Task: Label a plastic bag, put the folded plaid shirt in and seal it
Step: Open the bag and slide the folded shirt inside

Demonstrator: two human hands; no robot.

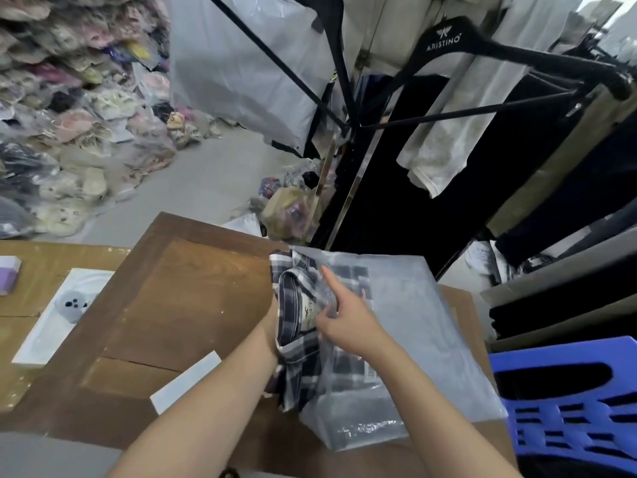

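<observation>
Folded navy-and-white plaid shirt is shown part-inserted into translucent plastic bag; right-hand fingers hold its mouth, left-hand grip is hidden; sealing remains.

Only readable text is "ARISTINO" in white on the black hanger; the shirt's neck label is too blurry.
</observation>
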